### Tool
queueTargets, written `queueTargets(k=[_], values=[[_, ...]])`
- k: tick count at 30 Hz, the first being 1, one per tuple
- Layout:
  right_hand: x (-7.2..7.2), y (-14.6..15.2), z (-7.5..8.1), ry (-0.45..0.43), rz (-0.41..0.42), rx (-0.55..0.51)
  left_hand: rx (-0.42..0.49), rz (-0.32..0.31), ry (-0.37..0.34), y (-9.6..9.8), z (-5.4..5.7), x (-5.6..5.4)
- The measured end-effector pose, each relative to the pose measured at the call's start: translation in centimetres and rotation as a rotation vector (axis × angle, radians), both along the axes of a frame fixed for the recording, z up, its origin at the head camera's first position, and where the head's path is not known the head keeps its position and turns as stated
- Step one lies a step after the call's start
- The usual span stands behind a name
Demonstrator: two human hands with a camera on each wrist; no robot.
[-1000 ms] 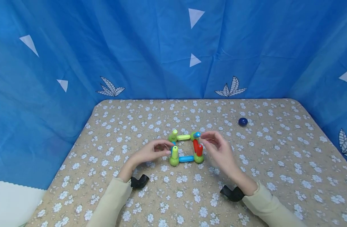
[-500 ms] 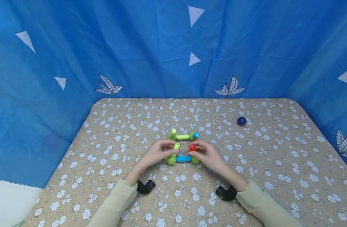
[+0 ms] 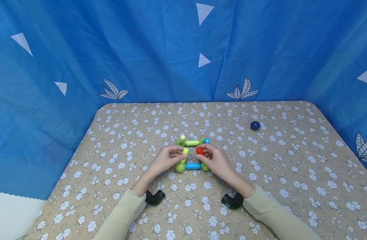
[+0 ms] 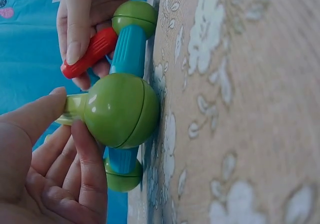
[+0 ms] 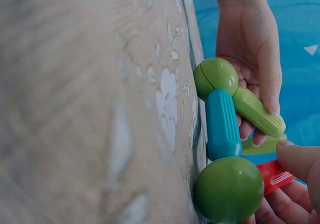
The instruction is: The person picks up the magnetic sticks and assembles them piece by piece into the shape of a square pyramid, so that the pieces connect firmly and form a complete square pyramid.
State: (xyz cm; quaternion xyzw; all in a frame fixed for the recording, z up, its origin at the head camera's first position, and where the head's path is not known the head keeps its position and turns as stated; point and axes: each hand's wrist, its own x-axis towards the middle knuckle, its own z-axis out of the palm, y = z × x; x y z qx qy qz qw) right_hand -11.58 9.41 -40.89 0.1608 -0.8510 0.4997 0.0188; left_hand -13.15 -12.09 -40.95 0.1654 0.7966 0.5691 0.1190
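Observation:
A toy frame of coloured rods and green balls stands on the table. My left hand [image 3: 167, 159] pinches the front-left yellow-green rod [image 3: 184, 154], which rises from a green ball [image 4: 120, 111]. Opposite it, my right hand [image 3: 217, 162] pinches the red rod [image 3: 199, 151] on the front-right green ball [image 5: 229, 190]. Both rods lean. A blue rod [image 3: 193, 166] links the two front balls. At the back, a yellow-green crossbar [image 3: 192, 142] runs between an upright yellow-green rod [image 3: 182, 138] and a blue-tipped rod [image 3: 206, 141]. The frame's sides are mostly hidden by the hands.
A dark blue ball [image 3: 255, 125] lies at the back right of the flowered table [image 3: 285, 160]. Blue curtains [image 3: 159, 50] hang behind and at both sides. Black wrist mounts [image 3: 155, 197] sit beneath the wrists.
From beside the frame, both hands have moved inward and taken hold of the front yellow-green and red rods. Those rods have tilted away from upright. The head view has shifted slightly.

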Motion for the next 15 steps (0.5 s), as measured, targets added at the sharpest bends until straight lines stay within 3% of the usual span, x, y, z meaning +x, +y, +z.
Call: queueTargets(k=[6,9,12,15], values=[[0.0,0.4,0.0,-0.003,0.005,-0.026,0.001,-0.015,-0.008,-0.1,0.0,0.0],[0.1,1.4,0.1,0.053,-0.035,-0.046,-0.02,-0.027,0.001,-0.5,0.2,-0.2],[-0.3,2.6,0.2,0.144,-0.108,-0.055,-0.042,0.032,0.062,-1.2,0.5,-0.5],[-1.1,3.4,0.2,0.174,-0.096,-0.01,-0.061,0.133,0.186,-1.7,0.8,-1.0]])
